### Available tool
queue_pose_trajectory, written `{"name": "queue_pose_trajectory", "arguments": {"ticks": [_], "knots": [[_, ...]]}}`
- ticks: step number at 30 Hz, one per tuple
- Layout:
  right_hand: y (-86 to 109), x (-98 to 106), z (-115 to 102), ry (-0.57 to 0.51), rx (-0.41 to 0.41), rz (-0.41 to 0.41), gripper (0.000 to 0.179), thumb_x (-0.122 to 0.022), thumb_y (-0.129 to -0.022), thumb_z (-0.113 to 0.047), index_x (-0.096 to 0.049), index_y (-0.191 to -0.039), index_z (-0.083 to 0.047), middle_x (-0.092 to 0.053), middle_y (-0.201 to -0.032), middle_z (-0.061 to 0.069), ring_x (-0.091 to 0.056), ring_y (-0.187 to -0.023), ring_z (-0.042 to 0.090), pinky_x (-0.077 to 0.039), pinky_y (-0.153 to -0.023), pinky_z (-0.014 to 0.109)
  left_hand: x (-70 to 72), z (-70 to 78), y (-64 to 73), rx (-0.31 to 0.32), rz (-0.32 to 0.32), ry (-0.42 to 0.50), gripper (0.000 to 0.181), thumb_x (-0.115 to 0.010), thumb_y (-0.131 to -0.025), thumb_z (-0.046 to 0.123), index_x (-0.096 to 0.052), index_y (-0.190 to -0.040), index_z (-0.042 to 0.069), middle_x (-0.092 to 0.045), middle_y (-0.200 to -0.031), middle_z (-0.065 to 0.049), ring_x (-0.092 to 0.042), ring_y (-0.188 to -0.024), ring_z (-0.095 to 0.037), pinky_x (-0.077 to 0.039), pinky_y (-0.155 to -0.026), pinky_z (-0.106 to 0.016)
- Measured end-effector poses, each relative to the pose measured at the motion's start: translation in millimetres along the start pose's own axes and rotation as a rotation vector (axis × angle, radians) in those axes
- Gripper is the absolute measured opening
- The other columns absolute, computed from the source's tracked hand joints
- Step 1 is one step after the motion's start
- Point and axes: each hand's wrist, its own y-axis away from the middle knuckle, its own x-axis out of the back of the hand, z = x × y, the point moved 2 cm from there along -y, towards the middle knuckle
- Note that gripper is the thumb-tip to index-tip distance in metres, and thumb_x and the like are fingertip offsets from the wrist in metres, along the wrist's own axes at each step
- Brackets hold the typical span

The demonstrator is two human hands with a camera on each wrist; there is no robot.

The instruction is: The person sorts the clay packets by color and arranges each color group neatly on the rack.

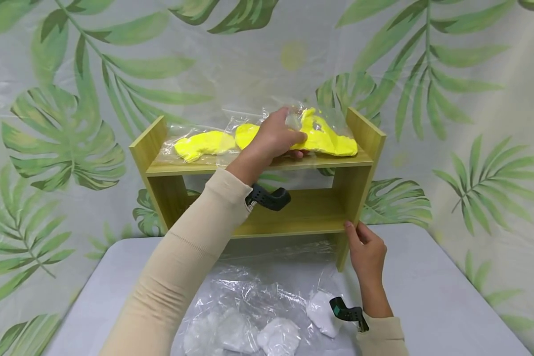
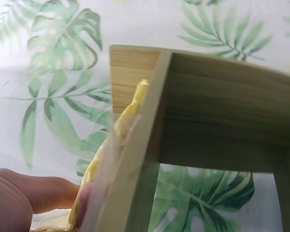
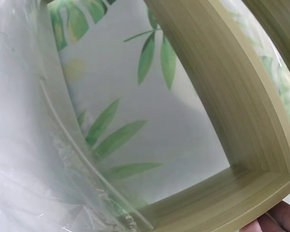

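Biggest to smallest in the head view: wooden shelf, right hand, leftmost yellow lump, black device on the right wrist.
1. Wooden shelf
2. Right hand and leftmost yellow lump, too alike to rank
3. Black device

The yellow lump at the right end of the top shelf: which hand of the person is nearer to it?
Left. The left hand holds the left part of the bagged yellow lump; the right hand is below it, pinching the wooden right side panel.

Pale bkgd w/ grn leaves behind wht tbl
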Motion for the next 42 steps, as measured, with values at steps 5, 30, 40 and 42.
{"name": "queue_pose_trajectory", "arguments": {"ticks": [5, 30, 40, 42], "knots": [[0.1, -1.6, 1.9, 0.001, -0.006, -0.007, 0.049, -0.058, -0.092, -0.052, -0.07, -0.12, -0.014, -0.071, -0.109, 0.008, -0.067, -0.098, 0.022, -0.042, -0.067, 0.003, -3.5, 3.7, -1.6, -0.073, 0.111, -0.374, 0.066, -0.07, -0.087, 0.021, -0.039, -0.145, 0.016, -0.056, -0.127, -0.005, -0.063, -0.06, -0.019, -0.052, -0.069, -0.026], [1.8, 1.0, 0.9, -0.004, 0.02, 0.003, 0.047, -0.059, -0.092, -0.048, -0.07, -0.119, -0.012, -0.071, -0.107, 0.009, -0.067, -0.096, 0.023, -0.041, -0.065, 0.002, 17.2, 2.8, 0.0, -0.108, 0.272, -0.991, 0.052, -0.063, -0.082, 0.061, -0.045, -0.063, 0.015, -0.035, -0.063, 0.003, -0.048, -0.062, -0.018, -0.038, -0.051, -0.03], [0.2, -0.4, 2.8, -0.014, 0.02, 0.008, 0.046, -0.059, -0.092, -0.048, -0.07, -0.119, -0.012, -0.071, -0.107, 0.009, -0.068, -0.097, 0.024, -0.042, -0.065, 0.002, 31.3, -3.0, 3.3, -0.062, 0.28, -1.022, 0.057, -0.059, -0.081, 0.067, -0.045, -0.07, 0.013, -0.039, -0.065, 0.0, -0.048, -0.065, -0.02, -0.039, -0.055, -0.031], [0.0, -0.9, 2.7, -0.01, 0.02, 0.01, 0.046, -0.06, -0.092, -0.048, -0.071, -0.118, -0.013, -0.072, -0.106, 0.008, -0.067, -0.095, 0.023, -0.042, -0.064, 0.003, 31.6, -4.1, 2.1, -0.046, 0.285, -1.052, 0.059, -0.058, -0.08, 0.07, -0.048, -0.081, 0.012, -0.046, -0.075, -0.003, -0.052, -0.076, -0.024, -0.044, -0.065, -0.034]]}}
